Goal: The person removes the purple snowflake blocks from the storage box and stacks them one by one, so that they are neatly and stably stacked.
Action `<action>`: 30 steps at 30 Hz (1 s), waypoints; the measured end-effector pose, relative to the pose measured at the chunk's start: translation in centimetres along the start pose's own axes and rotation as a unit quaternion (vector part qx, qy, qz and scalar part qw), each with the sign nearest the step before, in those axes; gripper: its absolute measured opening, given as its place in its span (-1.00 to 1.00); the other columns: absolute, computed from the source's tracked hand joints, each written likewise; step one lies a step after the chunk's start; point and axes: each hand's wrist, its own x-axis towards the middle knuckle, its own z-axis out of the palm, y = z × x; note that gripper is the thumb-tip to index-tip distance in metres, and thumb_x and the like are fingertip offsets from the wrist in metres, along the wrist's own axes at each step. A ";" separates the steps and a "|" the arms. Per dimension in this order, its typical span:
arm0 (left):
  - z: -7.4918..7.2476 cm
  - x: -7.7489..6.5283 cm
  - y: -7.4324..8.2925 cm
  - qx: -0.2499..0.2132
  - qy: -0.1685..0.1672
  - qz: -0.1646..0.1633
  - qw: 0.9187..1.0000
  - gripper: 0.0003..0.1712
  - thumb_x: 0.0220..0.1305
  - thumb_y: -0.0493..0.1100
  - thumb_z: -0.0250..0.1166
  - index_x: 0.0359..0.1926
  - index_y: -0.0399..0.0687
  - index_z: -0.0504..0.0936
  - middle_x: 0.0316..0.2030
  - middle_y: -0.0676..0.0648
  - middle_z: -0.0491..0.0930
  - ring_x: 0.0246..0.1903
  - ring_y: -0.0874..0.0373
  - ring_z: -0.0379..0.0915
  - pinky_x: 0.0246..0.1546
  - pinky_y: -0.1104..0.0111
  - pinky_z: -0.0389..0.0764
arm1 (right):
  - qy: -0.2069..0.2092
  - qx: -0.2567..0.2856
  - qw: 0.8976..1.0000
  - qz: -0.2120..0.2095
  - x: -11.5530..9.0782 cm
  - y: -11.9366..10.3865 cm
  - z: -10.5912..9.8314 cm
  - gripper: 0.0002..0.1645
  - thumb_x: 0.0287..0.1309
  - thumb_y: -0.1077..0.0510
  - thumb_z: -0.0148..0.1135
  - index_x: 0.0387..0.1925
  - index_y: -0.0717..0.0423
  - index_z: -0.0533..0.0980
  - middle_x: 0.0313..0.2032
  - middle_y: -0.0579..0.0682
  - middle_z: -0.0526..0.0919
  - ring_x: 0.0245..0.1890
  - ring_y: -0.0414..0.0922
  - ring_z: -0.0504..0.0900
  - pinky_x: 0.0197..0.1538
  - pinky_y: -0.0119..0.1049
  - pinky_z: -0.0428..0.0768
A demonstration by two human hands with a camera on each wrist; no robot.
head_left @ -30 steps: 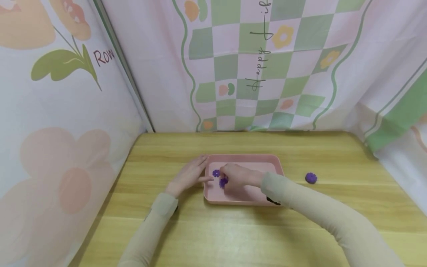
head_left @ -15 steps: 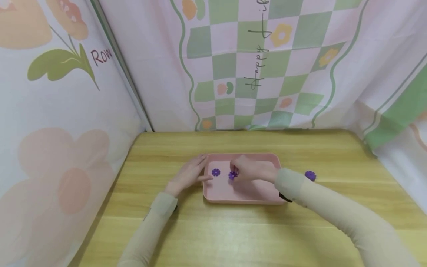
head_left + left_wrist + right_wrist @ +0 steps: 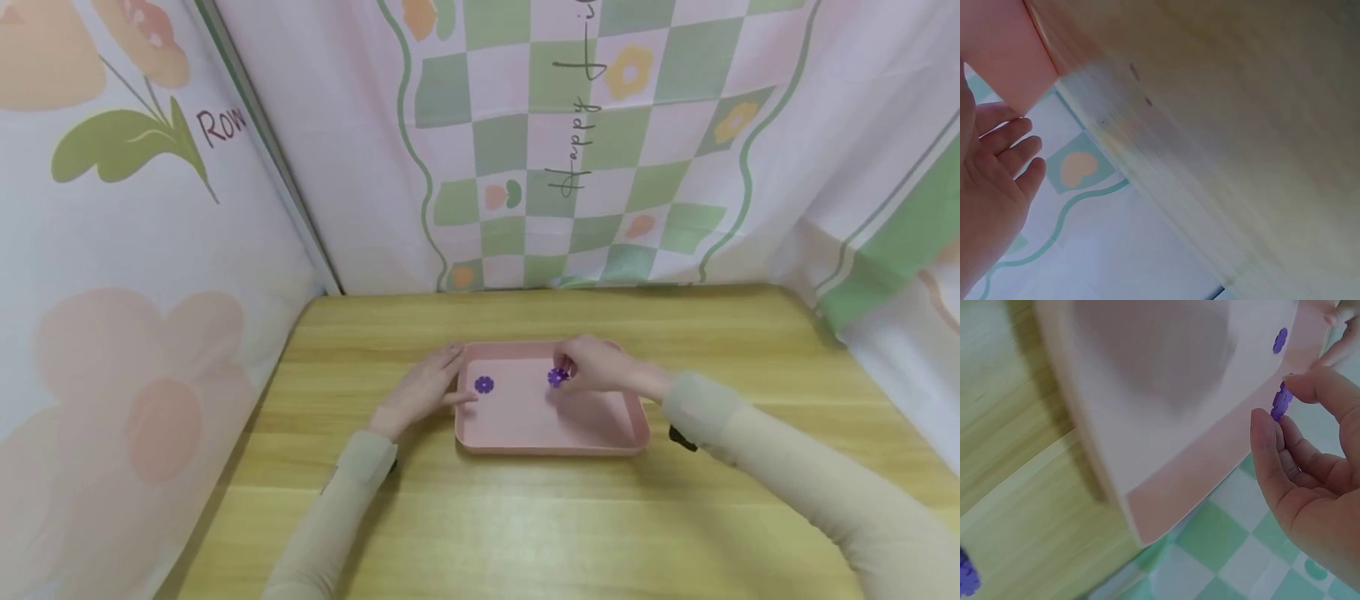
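My right hand (image 3: 598,365) pinches a purple interlocking disc (image 3: 557,377) between thumb and fingertips, over the right half of a shallow pink tray (image 3: 551,452). The right wrist view shows this notched, flower-shaped disc (image 3: 1281,403) nearly edge-on between the fingers. A second purple disc (image 3: 484,385) lies flat on the tray floor near its left end. At the tray's left wall rests my left hand (image 3: 422,390), its fingers extended along the rim and the thumb reaching over the edge. In the left wrist view, the left hand's fingertips (image 3: 1035,169) are beside the tray's corner.
More purple discs (image 3: 967,578) sit on the wooden table (image 3: 525,525) to the right of the tray, hidden behind the right forearm in the head view. Patterned curtains (image 3: 570,167) hang behind and at both sides of the table.
My right hand has lifted the purple disc from the tray's left part and carried it to the right, slightly away from me. The left hand stays at the tray's left edge.
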 end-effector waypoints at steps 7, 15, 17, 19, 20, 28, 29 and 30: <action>-0.1 0.0 0.0 0.008 0.003 0.004 1.000 0.04 0.26 0.30 0.24 0.48 -0.30 0.14 0.49 -0.32 0.16 0.50 -0.18 0.08 0.54 -0.03 0.18 | 0.014 0.027 0.999 0.011 -1.4 1.8 -1.0 -0.76 -0.07 0.27 0.48 -0.34 0.24 0.59 -0.39 0.05 0.69 -0.38 -0.16 0.61 -0.29 -0.39 0.68; -0.1 0.0 0.0 0.003 0.007 0.008 1.000 0.03 0.26 0.30 0.23 0.48 -0.30 0.15 0.48 -0.33 0.17 0.50 -0.19 0.08 0.53 -0.05 0.19 | 0.034 0.030 0.998 0.035 -3.3 3.6 -2.4 -0.77 -0.05 0.28 0.46 -0.32 0.25 0.60 -0.37 0.05 0.71 -0.39 -0.19 0.61 -0.29 -0.38 0.69; -0.1 0.0 0.1 0.003 0.005 0.007 1.000 0.03 0.26 0.31 0.23 0.48 -0.31 0.15 0.48 -0.33 0.16 0.50 -0.19 0.08 0.53 -0.05 0.18 | 0.040 0.030 0.998 0.038 -3.9 4.1 -2.7 -0.77 -0.05 0.26 0.47 -0.32 0.25 0.61 -0.38 0.05 0.71 -0.39 -0.19 0.61 -0.29 -0.39 0.68; -0.1 0.0 0.1 0.001 0.002 0.005 1.000 0.03 0.27 0.31 0.22 0.48 -0.31 0.15 0.48 -0.33 0.16 0.50 -0.19 0.07 0.53 -0.04 0.18 | 0.043 0.028 0.998 0.040 -4.5 4.7 -2.9 -0.76 -0.05 0.25 0.48 -0.32 0.25 0.60 -0.38 0.04 0.71 -0.39 -0.20 0.61 -0.30 -0.41 0.67; -0.1 0.0 0.0 0.001 0.002 0.004 1.000 0.03 0.27 0.31 0.22 0.48 -0.31 0.15 0.48 -0.33 0.16 0.50 -0.19 0.07 0.53 -0.05 0.18 | 0.045 0.028 0.998 0.041 -4.8 4.9 -3.0 -0.75 -0.05 0.25 0.48 -0.32 0.26 0.60 -0.38 0.04 0.71 -0.39 -0.20 0.61 -0.31 -0.43 0.67; 0.1 0.1 -0.1 0.009 0.001 0.005 1.000 0.03 0.28 0.32 0.20 0.48 -0.28 0.15 0.48 -0.33 0.17 0.50 -0.18 0.08 0.53 -0.03 0.19 | 0.068 0.017 0.996 0.053 -7.1 7.1 -3.5 -0.78 -0.08 0.27 0.47 -0.36 0.25 0.59 -0.42 0.01 0.71 -0.43 -0.23 0.62 -0.36 -0.51 0.64; 0.1 0.1 -0.1 0.009 0.003 0.006 1.000 0.02 0.28 0.31 0.21 0.48 -0.29 0.15 0.48 -0.33 0.17 0.50 -0.19 0.09 0.53 -0.03 0.19 | 0.069 0.016 0.996 0.056 -7.4 7.3 -3.5 -0.78 -0.08 0.27 0.46 -0.36 0.26 0.59 -0.43 0.01 0.71 -0.43 -0.23 0.62 -0.36 -0.51 0.65; 0.0 0.0 -0.1 0.009 0.005 0.007 1.000 0.01 0.28 0.31 0.21 0.48 -0.29 0.16 0.47 -0.33 0.18 0.50 -0.19 0.09 0.53 -0.04 0.19 | 0.070 0.014 0.996 0.059 -7.7 7.6 -3.6 -0.79 -0.08 0.28 0.45 -0.36 0.26 0.59 -0.43 0.01 0.71 -0.44 -0.24 0.62 -0.37 -0.51 0.64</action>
